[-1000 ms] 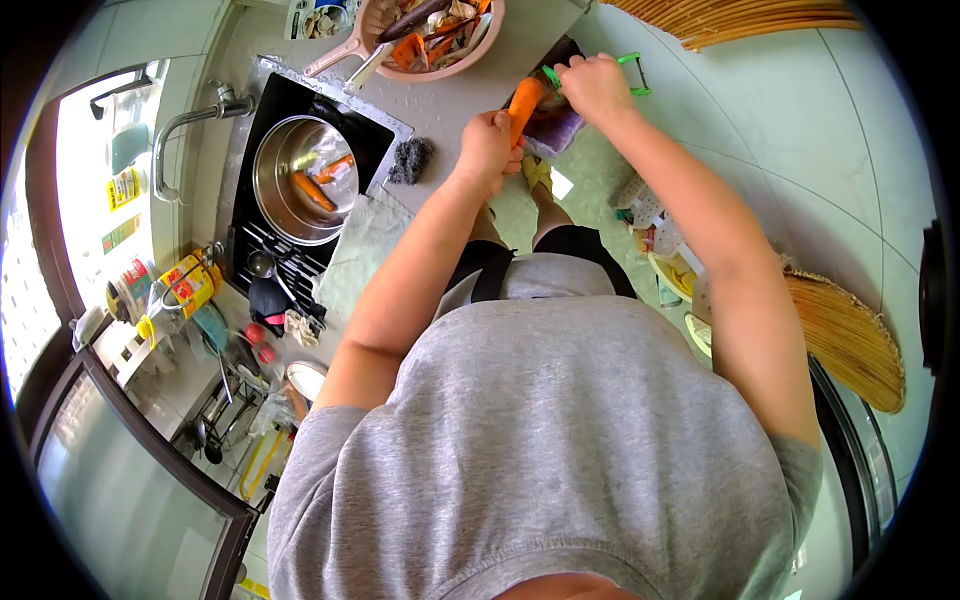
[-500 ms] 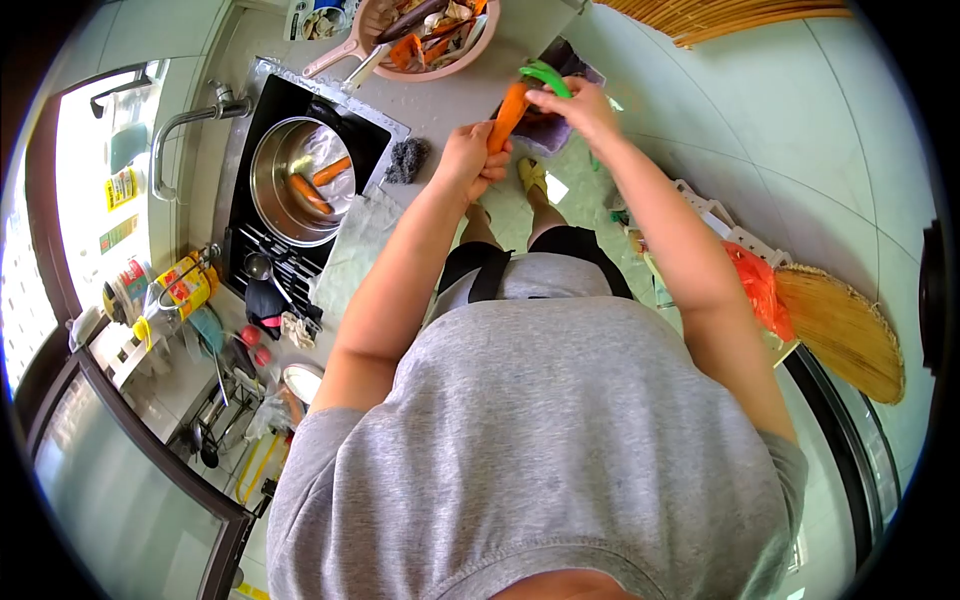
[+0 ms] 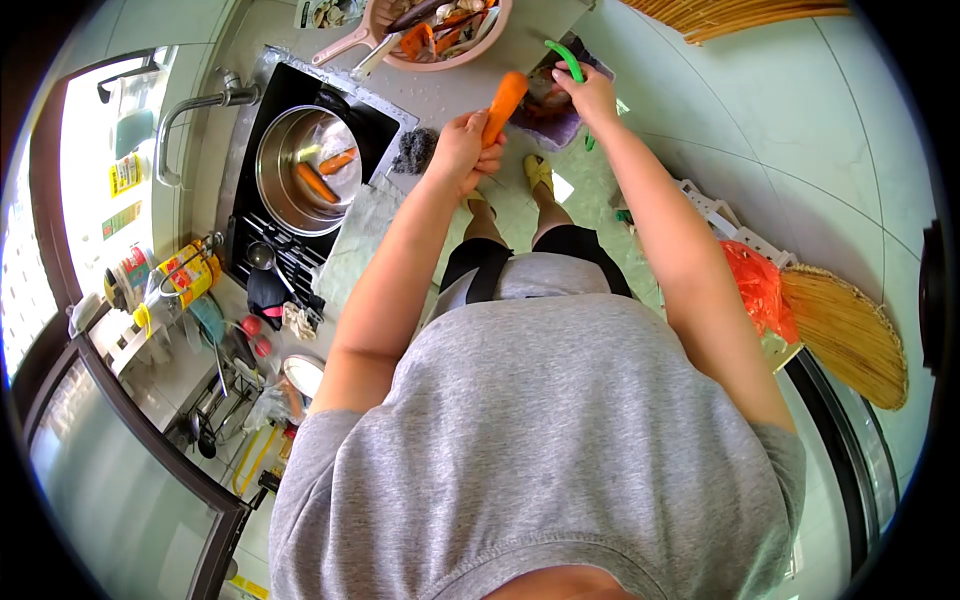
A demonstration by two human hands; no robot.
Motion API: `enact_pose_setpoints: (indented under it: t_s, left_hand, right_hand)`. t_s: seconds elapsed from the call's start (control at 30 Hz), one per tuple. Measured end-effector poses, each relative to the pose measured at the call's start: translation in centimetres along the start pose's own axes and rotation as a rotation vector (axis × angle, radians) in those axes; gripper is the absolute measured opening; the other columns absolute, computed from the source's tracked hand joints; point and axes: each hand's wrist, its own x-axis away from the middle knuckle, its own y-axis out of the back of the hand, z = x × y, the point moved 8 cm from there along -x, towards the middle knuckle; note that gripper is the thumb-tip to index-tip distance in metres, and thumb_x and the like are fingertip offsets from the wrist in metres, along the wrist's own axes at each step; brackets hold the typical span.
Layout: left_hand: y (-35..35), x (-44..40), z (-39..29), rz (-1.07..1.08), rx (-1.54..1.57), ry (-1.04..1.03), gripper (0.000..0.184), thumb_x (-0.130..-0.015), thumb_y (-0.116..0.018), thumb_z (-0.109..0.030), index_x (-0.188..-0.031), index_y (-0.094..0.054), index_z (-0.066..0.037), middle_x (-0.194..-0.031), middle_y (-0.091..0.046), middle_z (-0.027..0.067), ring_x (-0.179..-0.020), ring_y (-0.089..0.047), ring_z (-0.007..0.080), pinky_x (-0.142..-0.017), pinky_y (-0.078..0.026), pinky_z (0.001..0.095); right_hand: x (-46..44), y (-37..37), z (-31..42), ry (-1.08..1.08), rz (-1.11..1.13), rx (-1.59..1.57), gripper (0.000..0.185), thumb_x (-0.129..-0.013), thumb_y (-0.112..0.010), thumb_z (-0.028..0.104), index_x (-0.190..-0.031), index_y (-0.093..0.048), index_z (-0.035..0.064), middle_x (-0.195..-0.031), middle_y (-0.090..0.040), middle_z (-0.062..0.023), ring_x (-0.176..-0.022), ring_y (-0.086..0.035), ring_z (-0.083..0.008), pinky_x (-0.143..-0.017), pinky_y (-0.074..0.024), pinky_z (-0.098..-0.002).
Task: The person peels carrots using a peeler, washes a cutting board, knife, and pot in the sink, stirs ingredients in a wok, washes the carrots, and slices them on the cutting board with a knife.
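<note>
My left hand (image 3: 462,152) is wrapped round the lower end of an orange carrot (image 3: 506,104), which points up and to the right. Beside it, apart from the carrot, my right hand (image 3: 590,95) grips a green peeler (image 3: 567,60). Under both hands stands a bin with a purple liner (image 3: 563,132), with scraps inside. In the sink to the left, a steel pot (image 3: 267,165) holds more carrots (image 3: 317,183) in what looks like water.
A pink colander (image 3: 497,38) of vegetables and scraps sits on the counter near a dark scouring pad (image 3: 413,150). The faucet (image 3: 200,102) arches beside the sink. On the right are a red plastic bag (image 3: 757,290) and a straw broom (image 3: 845,335).
My right hand has drawn the peeler away from the carrot, to the right. The carrot's upper end now shows uncovered, and my left hand still holds it.
</note>
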Motion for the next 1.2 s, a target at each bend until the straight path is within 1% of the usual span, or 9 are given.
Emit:
enact_pose_setpoints:
  t_s: [0.07,0.13,0.3,0.33,0.47,0.67,0.83,0.97,1.2]
  left_hand:
    - [-0.1,-0.1,-0.3,0.066,-0.082,0.033,0.029,-0.104,-0.042,-0.025,-0.116,-0.050,0.000,-0.078,-0.051,0.0080,-0.048,-0.033,0.0078,-0.041,-0.026,0.0233]
    - [-0.4,-0.4,-0.8,0.139,-0.168,0.067,0.032,-0.103,-0.045,-0.026,-0.120,-0.051,0.001,-0.080,-0.053,0.0089,-0.048,-0.032,0.0078,-0.041,-0.025,0.0232]
    - [-1.9,-0.8,-2.3,0.289,-0.123,0.134,0.046,-0.101,-0.050,-0.030,-0.128,-0.049,0.007,-0.110,-0.064,0.0250,-0.070,-0.062,0.0154,-0.067,-0.055,0.0247]
    - [-2.3,-0.4,-2.4,0.321,0.065,0.169,0.048,-0.101,-0.049,-0.032,-0.126,-0.050,0.009,-0.120,-0.061,0.0267,-0.098,-0.065,0.0223,-0.093,-0.053,0.0325]
    - [-3.3,-3.4,0.1,0.254,-0.022,-0.213,0.046,-0.097,-0.060,-0.024,-0.133,-0.048,0.002,-0.121,-0.061,0.0132,-0.113,-0.059,0.0235,-0.102,-0.045,0.0348]
    - [-8.5,-2.8,2.4,0.261,-0.130,-0.257,0.050,-0.094,-0.063,-0.017,-0.137,-0.044,0.002,-0.121,-0.060,0.0104,-0.112,-0.059,0.0200,-0.100,-0.046,0.0334]
    - [-7.6,-1.9,1.1,0.357,-0.009,-0.153,0.045,-0.095,-0.053,-0.010,-0.138,-0.043,0.002,-0.120,-0.059,0.0128,-0.111,-0.060,0.0217,-0.090,-0.055,0.0370]
    - [-4.0,-2.3,0.3,0.249,-0.240,-0.121,0.041,-0.093,-0.055,-0.010,-0.131,-0.046,0.004,-0.106,-0.057,0.0102,-0.085,-0.058,0.0131,-0.063,-0.050,0.0290]
    - [-2.4,-3.0,0.0,0.218,-0.716,-0.183,0.027,-0.085,-0.063,-0.002,-0.111,-0.057,0.004,-0.087,-0.058,0.0055,-0.064,-0.050,0.0100,-0.054,-0.042,0.0241]
  right_hand:
    - [1.1,-0.5,1.0,-0.104,0.141,-0.245,0.036,-0.086,-0.072,0.035,-0.113,-0.069,0.0118,-0.090,-0.071,-0.0042,-0.067,-0.062,-0.0110,-0.063,-0.0473,-0.0263]
    - [3.2,-1.3,3.2,-0.117,0.352,-0.377,0.032,-0.092,-0.068,0.034,-0.112,-0.067,0.0089,-0.095,-0.066,-0.0018,-0.051,-0.037,-0.0043,-0.049,-0.0297,-0.0216]
    - [5.4,1.5,0.9,-0.166,0.415,-0.415,0.032,-0.091,-0.070,0.031,-0.110,-0.063,0.0062,-0.085,-0.056,0.0021,-0.052,-0.038,-0.0044,-0.050,-0.0296,-0.0210]
    - [6.1,2.3,0.6,-0.202,0.397,-0.529,0.033,-0.088,-0.073,0.030,-0.109,-0.062,0.0070,-0.083,-0.055,0.0018,-0.053,-0.039,-0.0054,-0.051,-0.0313,-0.0218]
    - [9.0,3.1,0.9,-0.256,0.293,-0.784,0.030,-0.086,-0.076,0.025,-0.104,-0.057,0.0082,-0.079,-0.052,0.0018,-0.053,-0.040,-0.0062,-0.052,-0.0329,-0.0235]
    - [10.8,1.1,0.7,-0.263,0.185,-1.017,0.019,-0.090,-0.072,0.017,-0.096,-0.055,0.0104,-0.076,-0.051,0.0036,-0.054,-0.037,-0.0060,-0.052,-0.0313,-0.0228]
    - [10.3,5.4,1.9,-0.044,0.163,-0.357,0.034,-0.093,-0.065,0.035,-0.113,-0.058,0.0076,-0.081,-0.057,0.0024,-0.061,-0.038,-0.0066,-0.055,-0.0323,-0.0232]
    - [9.7,9.7,4.6,0.156,0.061,0.355,0.050,-0.097,-0.048,0.053,-0.124,-0.058,0.0121,-0.094,-0.070,-0.0045,-0.088,-0.066,-0.0242,-0.075,-0.0490,-0.0380]
    - [11.5,4.8,12.6,0.793,0.078,0.974,0.035,-0.087,-0.065,0.038,-0.116,-0.065,0.0189,-0.094,-0.066,-0.0015,-0.082,-0.064,-0.0237,-0.079,-0.0469,-0.0371]
